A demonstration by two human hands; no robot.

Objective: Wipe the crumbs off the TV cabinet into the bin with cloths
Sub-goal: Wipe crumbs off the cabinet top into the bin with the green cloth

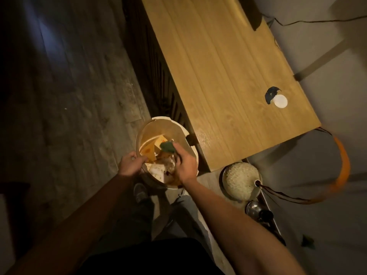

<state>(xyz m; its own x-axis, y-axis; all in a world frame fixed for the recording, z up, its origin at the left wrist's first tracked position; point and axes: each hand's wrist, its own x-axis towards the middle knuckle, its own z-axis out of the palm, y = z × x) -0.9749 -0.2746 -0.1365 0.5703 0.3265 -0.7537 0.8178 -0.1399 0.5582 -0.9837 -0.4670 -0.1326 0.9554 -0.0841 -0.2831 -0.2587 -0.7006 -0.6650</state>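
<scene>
The wooden TV cabinet [218, 76] runs from the top middle down to the right. A round pale bin [158, 126] sits on the floor against the cabinet's near left corner, filled with paper and scraps. My right hand [185, 165] is over the bin, shut on a green cloth [167, 146]. My left hand [130, 163] grips the bin's near left rim. A second dark cloth [270, 94] lies on the cabinet's right part beside a white round lid [280, 101].
A woven round object [241, 180] stands on the floor by the cabinet's near end, with dark metal items [258, 211] below it. An orange cable [343, 165] curves at the right. A black cable [317, 21] trails along the wall. My foot [141, 192] is beneath the bin.
</scene>
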